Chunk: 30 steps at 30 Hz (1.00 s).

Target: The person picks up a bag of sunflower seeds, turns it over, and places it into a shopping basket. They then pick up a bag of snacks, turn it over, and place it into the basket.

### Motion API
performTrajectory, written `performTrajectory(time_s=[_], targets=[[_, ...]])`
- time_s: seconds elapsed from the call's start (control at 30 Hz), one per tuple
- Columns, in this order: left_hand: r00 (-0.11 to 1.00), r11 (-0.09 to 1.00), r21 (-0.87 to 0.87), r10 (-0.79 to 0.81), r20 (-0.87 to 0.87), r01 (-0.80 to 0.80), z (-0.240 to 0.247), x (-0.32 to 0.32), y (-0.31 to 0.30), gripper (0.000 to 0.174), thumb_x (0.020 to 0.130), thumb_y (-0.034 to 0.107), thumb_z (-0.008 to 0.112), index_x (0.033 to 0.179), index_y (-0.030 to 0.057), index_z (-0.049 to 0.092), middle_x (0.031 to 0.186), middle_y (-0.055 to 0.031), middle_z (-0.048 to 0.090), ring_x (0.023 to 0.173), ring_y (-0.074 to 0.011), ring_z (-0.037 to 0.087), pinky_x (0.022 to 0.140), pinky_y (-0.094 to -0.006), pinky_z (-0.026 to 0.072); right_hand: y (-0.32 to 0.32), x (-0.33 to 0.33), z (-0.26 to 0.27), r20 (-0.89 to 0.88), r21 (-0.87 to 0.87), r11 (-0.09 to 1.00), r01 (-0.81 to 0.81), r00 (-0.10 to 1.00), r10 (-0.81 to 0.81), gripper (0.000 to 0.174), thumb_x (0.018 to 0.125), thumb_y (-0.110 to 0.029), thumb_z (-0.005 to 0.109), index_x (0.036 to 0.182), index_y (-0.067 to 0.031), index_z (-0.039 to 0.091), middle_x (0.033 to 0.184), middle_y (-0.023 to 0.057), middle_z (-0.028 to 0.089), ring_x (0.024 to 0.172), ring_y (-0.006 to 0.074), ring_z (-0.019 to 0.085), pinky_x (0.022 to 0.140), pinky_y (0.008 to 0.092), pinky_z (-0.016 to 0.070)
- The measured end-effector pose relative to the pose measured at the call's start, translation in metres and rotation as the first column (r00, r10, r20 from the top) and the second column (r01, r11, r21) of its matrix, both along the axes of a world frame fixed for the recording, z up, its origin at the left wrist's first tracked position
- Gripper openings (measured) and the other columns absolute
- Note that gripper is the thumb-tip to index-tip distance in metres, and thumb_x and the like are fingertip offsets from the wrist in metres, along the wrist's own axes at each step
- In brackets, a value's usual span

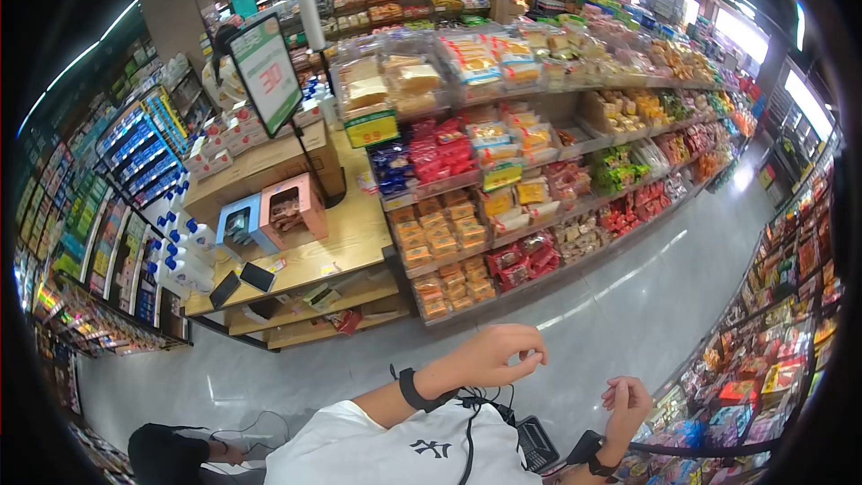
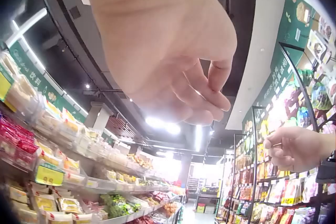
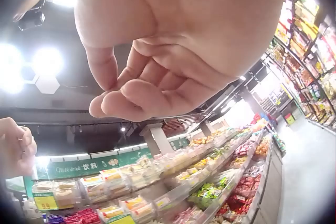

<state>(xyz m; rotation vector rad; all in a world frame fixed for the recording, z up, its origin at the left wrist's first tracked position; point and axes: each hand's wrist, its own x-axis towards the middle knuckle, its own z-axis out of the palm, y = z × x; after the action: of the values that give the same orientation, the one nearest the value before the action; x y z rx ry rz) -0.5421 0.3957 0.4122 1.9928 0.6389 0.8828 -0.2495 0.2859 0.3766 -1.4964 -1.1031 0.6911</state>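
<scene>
Both hands are held in front of the body at about waist height, over the aisle floor, with nothing in them. The left hand point(image 1: 503, 357) has loosely bent fingers, the thumb near the fingertips, and a black strap round its wrist. To its right, the right hand point(image 1: 626, 406) also has relaxed, slightly curled fingers. In the left wrist view the left hand point(image 2: 168, 50) hangs large at the top, its palm bare. The right wrist view shows the right hand point(image 3: 168, 50) with its thumb close to bent fingers. Nearest ahead are stacked orange snack packs point(image 1: 440, 232) on the shelf.
A tiered shelf point(image 1: 584, 242) of bagged breads and snacks runs along the aisle. On the left stands a wooden counter point(image 1: 359, 233) with two phones point(image 1: 259, 277) and a sign point(image 1: 267, 76). Another snack rack point(image 1: 763, 323) lines the right. A person point(image 1: 171, 454) is at lower left.
</scene>
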Motion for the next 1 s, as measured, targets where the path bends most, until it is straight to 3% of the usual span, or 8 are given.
performTrajectory(time_s=[0.57, 0.77, 0.83, 0.87, 0.9, 0.93, 0.97, 1.0], targets=[[0.937, 0.94, -0.038, -0.34, -0.076, 0.338, -0.009, 0.222, 0.052, 0.014, 0.096, 0.012, 0.056, 0.096, 0.005, 0.067, 0.094, -0.009, 0.068, 0.09, -0.0288, 0.066, 0.079, -0.0392, 0.0522, -0.036, 0.181, -0.049, -0.194, -0.052, 0.939, 0.341, 0.919, -0.344, 0.019, 0.101, -0.011, 0.058, 0.09, 0.0016, 0.067, 0.065, 0.0033, 0.061, 0.054, 0.0068, 0.053, 0.049, 0.0202, 0.0377], [0.881, 0.887, -0.038, -0.462, -0.103, 0.46, -0.019, 0.293, 0.113, 0.013, 0.096, 0.01, 0.057, 0.098, 0.0032, 0.068, 0.095, -0.0105, 0.068, 0.089, -0.0279, 0.066, 0.08, -0.0368, 0.0524, -0.009, 0.22, -0.039, -0.105, -0.057, 0.893, 0.447, 0.886, -0.451, 0.021, 0.1, -0.012, 0.061, 0.087, 0.0025, 0.069, 0.066, 0.0029, 0.061, 0.057, 0.0083, 0.056, 0.052, 0.0214, 0.0414], [0.875, 0.875, -0.084, -0.481, -0.05, 0.477, -0.015, 0.323, 0.136, 0.012, 0.093, 0.006, 0.059, 0.095, 0.0018, 0.07, 0.092, -0.012, 0.069, 0.082, -0.0256, 0.067, 0.075, -0.0342, 0.053, 0.002, 0.238, -0.03, -0.005, -0.173, 0.841, 0.513, 0.853, -0.522, 0.02, 0.098, -0.011, 0.062, 0.087, 0.0028, 0.071, 0.068, 0.0047, 0.065, 0.061, 0.0098, 0.061, 0.055, 0.0241, 0.0464], [0.813, 0.817, -0.047, -0.577, -0.082, 0.575, -0.015, 0.368, 0.158, 0.012, 0.092, 0.004, 0.059, 0.093, 0.0011, 0.07, 0.09, -0.0116, 0.069, 0.078, -0.0232, 0.066, 0.072, -0.0325, 0.0524, 0.008, 0.251, -0.023, 0.159, -0.087, 0.794, 0.601, 0.796, -0.584, 0.017, 0.096, -0.01, 0.063, 0.09, 0.0025, 0.073, 0.072, 0.0062, 0.07, 0.063, 0.0105, 0.064, 0.059, 0.0259, 0.0499], [0.837, 0.842, 0.001, -0.536, -0.108, 0.539, -0.022, 0.375, 0.172, 0.012, 0.091, 0.002, 0.059, 0.091, 0.0004, 0.071, 0.087, -0.0112, 0.069, 0.075, -0.0209, 0.066, 0.069, -0.0308, 0.0519, 0.015, 0.253, 0.004, 0.207, -0.076, 0.79, 0.608, 0.785, -0.584, 0.015, 0.096, -0.01, 0.064, 0.096, 0.0011, 0.074, 0.075, 0.0076, 0.072, 0.066, 0.0109, 0.066, 0.062, 0.0266, 0.0518], [0.817, 0.82, -0.064, -0.572, -0.077, 0.569, -0.018, 0.387, 0.174, 0.011, 0.089, 0.001, 0.059, 0.089, 0.0003, 0.071, 0.084, -0.0107, 0.068, 0.072, -0.0194, 0.063, 0.068, -0.0299, 0.0499, 0.013, 0.255, 0.005, 0.136, 0.043, 0.792, 0.609, 0.782, -0.608, 0.016, 0.096, -0.012, 0.065, 0.098, 0.0005, 0.074, 0.074, 0.0075, 0.072, 0.067, 0.0113, 0.067, 0.063, 0.0264, 0.0521], [0.796, 0.795, -0.126, -0.602, -0.053, 0.593, -0.019, 0.408, 0.182, 0.011, 0.088, 0.0, 0.06, 0.087, 0.0002, 0.071, 0.081, -0.0103, 0.067, 0.069, -0.018, 0.061, 0.066, -0.0289, 0.048, 0.012, 0.255, 0.019, 0.085, -0.015, 0.769, 0.64, 0.767, -0.636, 0.015, 0.096, -0.013, 0.065, 0.098, -0.001, 0.074, 0.075, 0.0067, 0.072, 0.067, 0.012, 0.067, 0.064, 0.0263, 0.0525], [0.75, 0.748, -0.108, -0.661, -0.028, 0.655, -0.026, 0.428, 0.185, 0.011, 0.089, 0.001, 0.06, 0.088, -0.0003, 0.07, 0.081, -0.0096, 0.067, 0.069, -0.0164, 0.06, 0.065, -0.028, 0.0469, 0.008, 0.256, 0.026, 0.172, 0.009, 0.723, 0.691, 0.711, -0.682, 0.015, 0.096, -0.014, 0.065, 0.098, -0.0018, 0.074, 0.075, 0.0057, 0.072, 0.067, 0.0119, 0.067, 0.063, 0.026, 0.0524]])
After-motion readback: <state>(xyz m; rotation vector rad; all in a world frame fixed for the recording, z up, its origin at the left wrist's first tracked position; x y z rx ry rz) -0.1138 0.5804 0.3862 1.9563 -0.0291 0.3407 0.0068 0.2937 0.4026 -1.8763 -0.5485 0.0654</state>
